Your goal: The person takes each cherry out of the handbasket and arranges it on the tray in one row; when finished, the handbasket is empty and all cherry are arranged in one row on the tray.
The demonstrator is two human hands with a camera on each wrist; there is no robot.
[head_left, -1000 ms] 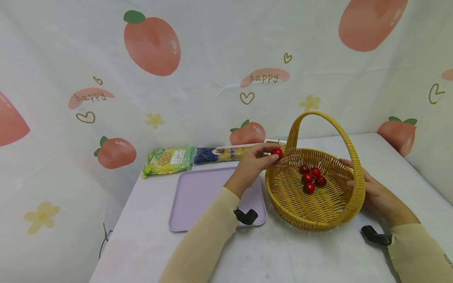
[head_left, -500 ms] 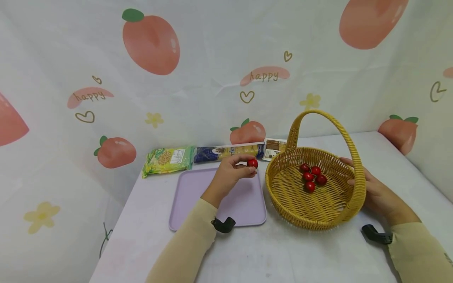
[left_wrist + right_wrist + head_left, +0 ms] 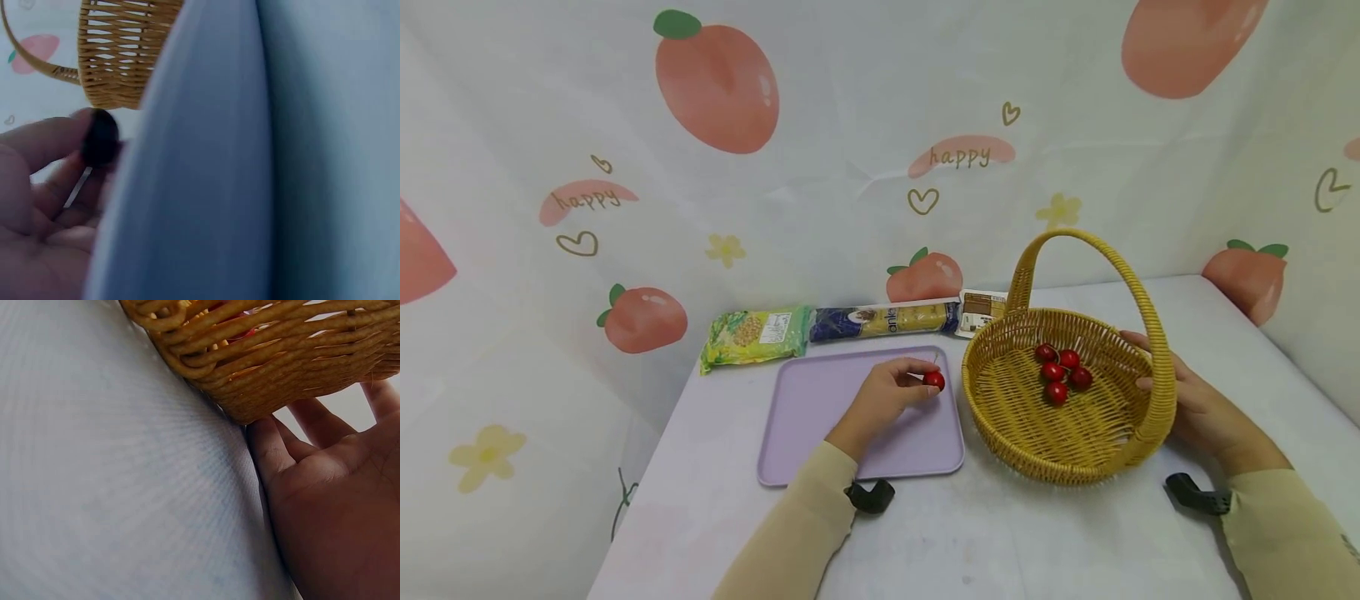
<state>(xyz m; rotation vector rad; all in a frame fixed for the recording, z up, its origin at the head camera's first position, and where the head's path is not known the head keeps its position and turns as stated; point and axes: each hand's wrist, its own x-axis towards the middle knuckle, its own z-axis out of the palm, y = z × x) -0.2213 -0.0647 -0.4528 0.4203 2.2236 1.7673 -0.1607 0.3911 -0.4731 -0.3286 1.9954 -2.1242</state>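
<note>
My left hand [image 3: 887, 398] pinches a red cherry [image 3: 934, 381] between thumb and fingertips, over the right part of the lilac tray [image 3: 797, 417]. In the left wrist view that cherry [image 3: 100, 139] looks dark, its thin stem pointing down toward the palm. A yellow wicker basket [image 3: 1037, 450] with a tall arched handle stands right of the tray. Several red cherries [image 3: 1055, 372] lie together inside it. My right hand [image 3: 1210, 417] holds the basket by its right side, near the handle's base; in the right wrist view its fingers [image 3: 325, 422] lie against the outer weave.
Along the back of the table lie a green-and-yellow packet [image 3: 752, 337], a long blue-and-yellow pasta packet [image 3: 883, 320] and a small brown-and-white packet [image 3: 981, 312]. A patterned cloth [image 3: 820, 167] hangs behind them. The basket's handle [image 3: 1120, 262] arches high over its middle.
My left hand has carried the cherry from the basket's left rim leftward, then lowered it over the tray. The right hand and the basket have stayed in place.
</note>
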